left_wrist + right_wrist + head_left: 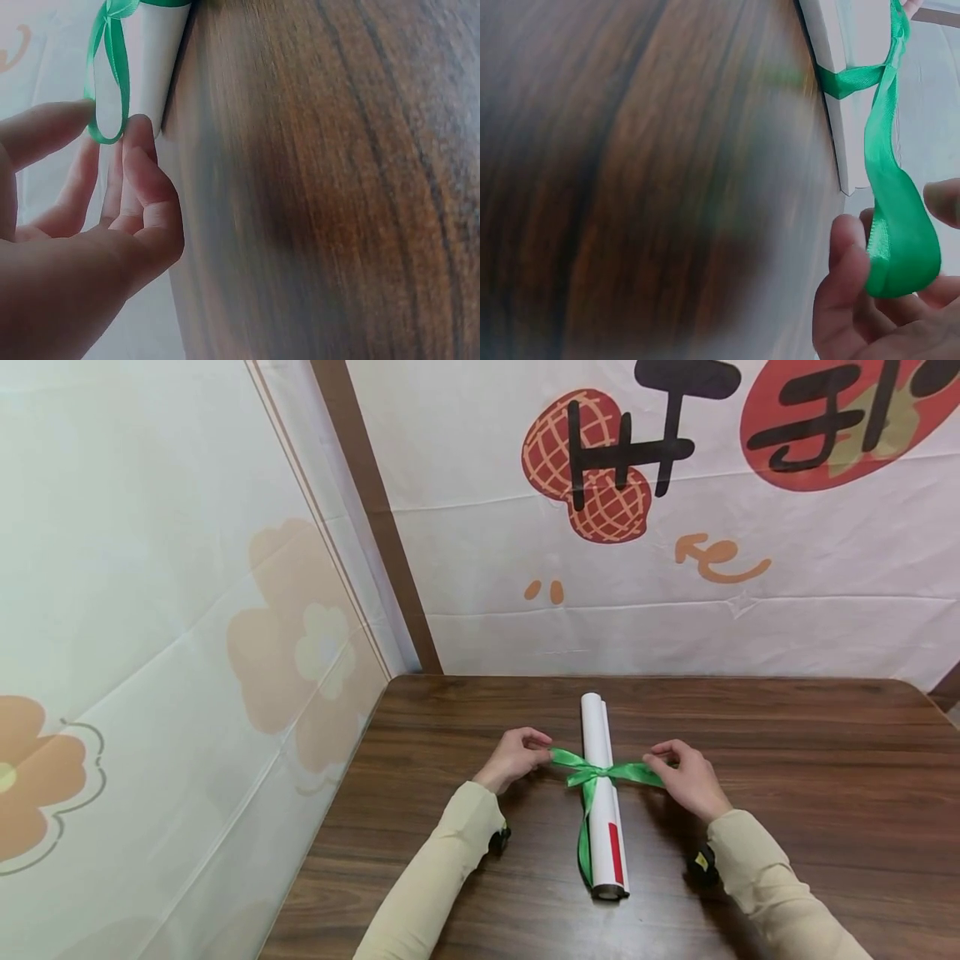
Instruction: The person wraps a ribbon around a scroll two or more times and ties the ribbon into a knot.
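Observation:
A white paper roll [597, 735] lies lengthwise on the wooden table, with a red patch near its close end. Round its middle runs a green ribbon [598, 772], tied in a bow on top, one loose tail trailing down its left side. My left hand [517, 758] holds the end of the left loop [124, 112] between thumb and fingertip. To the right, my right hand [688, 775] is at the other loop [904, 232]; bent fingers touch that loop's edge, while the thumb [943, 201] stands slightly apart from it.
The dark brown table [810, 760] extends beyond both hands. Behind it hangs a white printed cloth [480, 527]; a flowered cloth [180, 677] borders the left side. Dark wrist devices [702, 866] show under the cream sleeves [442, 868].

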The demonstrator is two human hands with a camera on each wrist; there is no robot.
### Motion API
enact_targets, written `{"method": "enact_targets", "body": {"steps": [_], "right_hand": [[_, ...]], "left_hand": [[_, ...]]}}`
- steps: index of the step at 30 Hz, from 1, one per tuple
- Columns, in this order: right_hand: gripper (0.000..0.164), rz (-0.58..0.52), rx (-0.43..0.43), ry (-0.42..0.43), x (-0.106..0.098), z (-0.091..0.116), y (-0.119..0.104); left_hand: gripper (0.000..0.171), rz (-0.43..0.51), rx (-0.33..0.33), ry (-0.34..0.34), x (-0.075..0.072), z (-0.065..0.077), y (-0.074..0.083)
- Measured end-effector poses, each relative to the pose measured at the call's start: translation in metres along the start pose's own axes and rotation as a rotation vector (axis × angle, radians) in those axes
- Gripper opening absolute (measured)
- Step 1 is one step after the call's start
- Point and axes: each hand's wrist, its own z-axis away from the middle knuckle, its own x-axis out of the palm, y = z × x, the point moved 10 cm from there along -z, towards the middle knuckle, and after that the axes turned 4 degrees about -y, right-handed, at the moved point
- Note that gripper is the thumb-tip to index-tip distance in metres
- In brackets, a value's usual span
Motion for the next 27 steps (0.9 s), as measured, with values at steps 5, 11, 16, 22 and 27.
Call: {"method": "enact_targets", "body": {"steps": [5, 11, 16, 22, 27], "right_hand": [[0.041, -0.003, 0.014, -0.004, 0.001, 0.0, 0.003], [0.041, -0.011, 0.03, -0.011, -0.001, -0.001, 0.009], [0.041, -0.006, 0.034, 0.0, -0.004, -0.003, 0.016], [0.044, 0.017, -0.008, 0.029, -0.008, 0.005, 0.021], [0.057, 0.098, -0.092, 0.066, -0.011, 0.016, 0.017]], "left_hand": [[0.026, 0.006, -0.005, -0.011, 0.0, 0.0, -0.001], [0.023, 0.003, -0.013, -0.018, -0.002, -0.002, -0.002], [0.021, -0.039, -0.014, -0.006, -0.009, -0.003, -0.003], [0.029, -0.266, 0.035, 0.065, -0.024, 0.012, 0.005], [0.05, -0.386, 0.107, 0.114, -0.03, 0.036, 0.021]]}}
